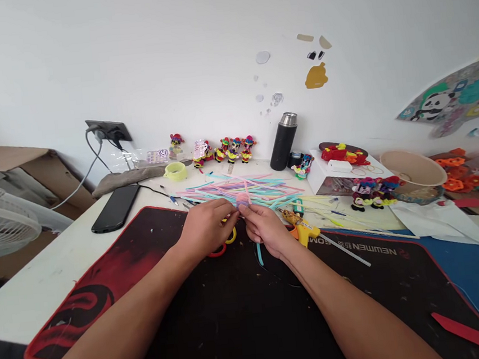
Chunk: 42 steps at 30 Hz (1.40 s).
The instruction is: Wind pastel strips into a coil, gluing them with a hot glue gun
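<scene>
Both hands meet above the black mat (237, 326). Between their fingertips is a small pink and purple coiled piece (242, 199) of fuzzy stem. My right hand (265, 225) pinches it from the right, and a light blue strip (259, 254) hangs below that hand. My left hand (208, 225) touches its left side with fingers curled together; what lies between those fingertips is too small to tell. Scissors with red and yellow handles (217, 251) lie under my left hand. A yellow glue gun (306, 230) rests just right of my right hand.
Pastel fuzzy stems (232, 188) are heaped behind the hands. Farther back stand a black thermos (282, 144), small colourful figures (232, 151) and a tape roll (175, 171). A phone (116, 209) and a fan (1, 219) are left; a beige bin (412, 168) is right.
</scene>
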Available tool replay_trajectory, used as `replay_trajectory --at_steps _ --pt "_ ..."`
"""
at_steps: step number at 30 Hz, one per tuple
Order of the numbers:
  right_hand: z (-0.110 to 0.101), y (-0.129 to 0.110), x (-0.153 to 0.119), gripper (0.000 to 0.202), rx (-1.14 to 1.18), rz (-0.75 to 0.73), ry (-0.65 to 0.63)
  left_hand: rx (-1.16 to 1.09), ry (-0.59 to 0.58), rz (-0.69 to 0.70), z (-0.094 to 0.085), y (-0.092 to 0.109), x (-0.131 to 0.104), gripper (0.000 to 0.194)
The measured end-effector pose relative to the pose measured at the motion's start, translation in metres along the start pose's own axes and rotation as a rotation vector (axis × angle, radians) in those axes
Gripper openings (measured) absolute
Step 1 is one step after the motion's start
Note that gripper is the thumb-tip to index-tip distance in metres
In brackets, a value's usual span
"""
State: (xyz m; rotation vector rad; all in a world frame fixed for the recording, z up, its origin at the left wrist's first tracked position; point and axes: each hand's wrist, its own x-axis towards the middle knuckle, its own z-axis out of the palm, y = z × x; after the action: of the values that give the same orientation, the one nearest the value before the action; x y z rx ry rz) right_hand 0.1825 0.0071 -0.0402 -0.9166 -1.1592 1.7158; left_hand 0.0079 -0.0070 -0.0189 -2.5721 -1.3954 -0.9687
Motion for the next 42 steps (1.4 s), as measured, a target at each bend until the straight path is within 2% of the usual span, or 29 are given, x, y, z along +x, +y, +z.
replay_trajectory --at_steps 4,6,7,9,11,12,14,16,21,27,33,42 --pt "-0.001 -0.001 -0.001 0.054 -0.002 0.003 -0.016 -0.166 -0.025 -0.16 0.001 -0.001 0.001 0.012" --pt "-0.001 -0.003 -0.002 0.054 0.0 0.009 -0.024 -0.269 -0.001 -0.237 0.001 -0.004 0.002 0.008" --pt "-0.001 -0.003 -0.003 0.053 0.0 0.014 -0.031 -0.331 0.02 -0.272 0.0 -0.006 0.002 0.013" --pt "0.0 -0.004 -0.004 0.054 -0.007 0.026 -0.048 -0.477 0.04 -0.324 -0.001 -0.01 0.003 0.039" --pt "0.0 -0.005 -0.004 0.054 -0.019 0.033 -0.071 -0.633 -0.013 -0.34 -0.002 -0.014 0.003 0.058" --pt "0.0 -0.005 -0.005 0.054 -0.025 0.035 -0.079 -0.7 -0.066 -0.339 -0.003 -0.016 0.003 0.06" --pt "0.001 -0.004 -0.005 0.054 -0.028 0.038 -0.09 -0.784 -0.155 -0.337 -0.004 -0.018 0.003 0.055" --pt "0.001 -0.004 -0.005 0.054 -0.026 0.043 -0.099 -0.808 -0.181 -0.343 -0.004 -0.02 0.003 0.049" --pt "0.002 -0.005 -0.006 0.053 -0.026 0.064 -0.113 -0.856 -0.119 -0.383 -0.001 -0.018 0.004 0.049" --pt "0.001 -0.008 -0.006 0.054 0.005 0.05 -0.119 -1.168 -0.046 -0.544 -0.001 -0.019 0.007 0.056" --pt "0.002 -0.007 -0.007 0.048 0.002 0.019 -0.088 -1.191 -0.039 -0.577 -0.005 -0.016 0.009 0.056" --pt "0.001 -0.003 -0.005 0.045 0.026 0.002 -0.112 -1.205 -0.023 -0.592 0.003 -0.019 0.005 0.051"
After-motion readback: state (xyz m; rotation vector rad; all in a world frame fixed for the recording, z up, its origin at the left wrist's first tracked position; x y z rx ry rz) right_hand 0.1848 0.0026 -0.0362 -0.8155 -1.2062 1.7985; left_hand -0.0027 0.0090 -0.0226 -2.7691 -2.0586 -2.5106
